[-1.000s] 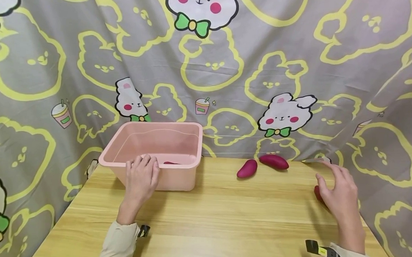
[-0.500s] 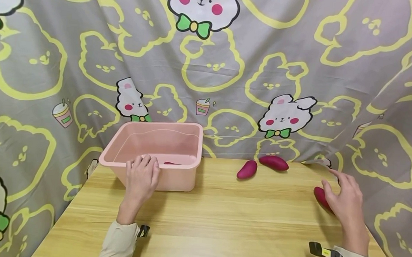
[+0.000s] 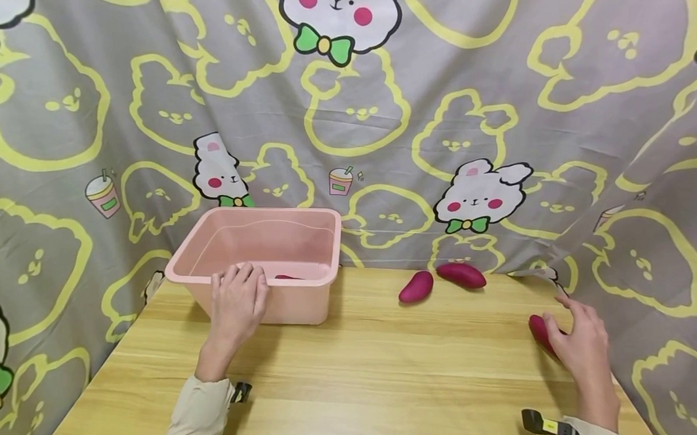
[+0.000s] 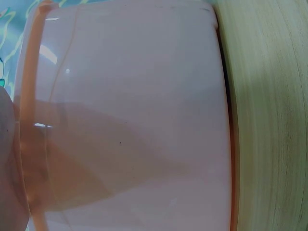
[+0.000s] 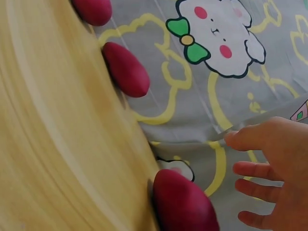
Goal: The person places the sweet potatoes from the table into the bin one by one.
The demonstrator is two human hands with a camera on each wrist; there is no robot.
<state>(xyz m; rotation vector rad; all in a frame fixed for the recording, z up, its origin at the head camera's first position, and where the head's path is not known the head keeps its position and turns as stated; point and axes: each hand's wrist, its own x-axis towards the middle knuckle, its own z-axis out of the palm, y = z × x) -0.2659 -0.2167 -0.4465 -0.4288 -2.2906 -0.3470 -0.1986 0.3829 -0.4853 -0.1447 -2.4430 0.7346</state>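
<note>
My left hand (image 3: 239, 297) grips the front rim of a pink plastic bin (image 3: 297, 300), its fingers bent over the edge. In the left wrist view the bin's wall (image 4: 134, 96) fills most of the picture, with a bit of the hand (image 4: 9, 168) at the left edge. At the table's right side a purple sweet potato (image 3: 540, 334) lies partly hidden behind my right hand (image 3: 584, 338). The right wrist view shows that hand (image 5: 279, 173) with fingers spread, apart from the sweet potato (image 5: 185, 202) and holding nothing.
Two more sweet potatoes, one (image 3: 417, 287) nearer and one (image 3: 462, 275) behind it, lie at the table's back edge. Inside the bin a sliver of something purple-red (image 3: 289, 277) shows over the rim. A patterned grey curtain (image 3: 376, 133) hangs close behind the wooden table (image 3: 375, 376).
My right hand has shifted slightly right and toward me, so more of the sweet potato beside it shows. The left hand and the bin stay in place.
</note>
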